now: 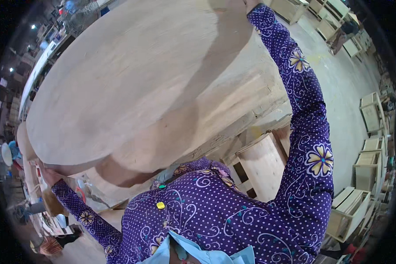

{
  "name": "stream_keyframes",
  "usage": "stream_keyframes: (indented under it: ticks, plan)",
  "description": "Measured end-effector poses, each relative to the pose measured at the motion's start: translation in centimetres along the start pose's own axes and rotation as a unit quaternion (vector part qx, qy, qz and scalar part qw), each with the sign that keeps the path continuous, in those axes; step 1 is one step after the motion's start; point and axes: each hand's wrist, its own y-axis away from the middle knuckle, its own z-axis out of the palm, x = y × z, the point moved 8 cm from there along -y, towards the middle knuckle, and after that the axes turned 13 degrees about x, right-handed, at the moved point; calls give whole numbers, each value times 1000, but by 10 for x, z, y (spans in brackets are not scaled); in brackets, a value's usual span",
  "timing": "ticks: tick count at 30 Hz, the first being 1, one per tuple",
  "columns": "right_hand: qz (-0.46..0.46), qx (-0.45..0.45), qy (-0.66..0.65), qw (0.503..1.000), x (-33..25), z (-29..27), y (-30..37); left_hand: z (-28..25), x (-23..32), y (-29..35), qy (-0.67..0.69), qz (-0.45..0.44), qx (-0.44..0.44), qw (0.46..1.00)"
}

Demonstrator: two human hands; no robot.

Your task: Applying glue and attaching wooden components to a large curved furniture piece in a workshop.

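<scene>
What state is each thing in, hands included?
Large panel: broad face showing, partly shaded.
Lower panel: partly covered by the large panel; contact unclear.
Left hand: at the large panel's edge; grip unclear.
Right hand: at its far edge, cut off by the picture.
Wooden unit, lower right: standing on the floor.

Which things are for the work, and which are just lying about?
Seemingly for the work:
- big board, with the left hand and right hand at its edges
- wood underneath

Seemingly just about:
- slatted box, lower right
- wooden box, top right
</scene>
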Motion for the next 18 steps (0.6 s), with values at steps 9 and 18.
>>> stream_keyframes:
  ticks: [9,18]
  plan:
    - [-10,31,-13,999,-17,-4,12,7,12,-37,59,-12,-2,998]
    - [-26,17,-14,999,-6,7,-8,-7,1,-45,-25,-4,34,999]
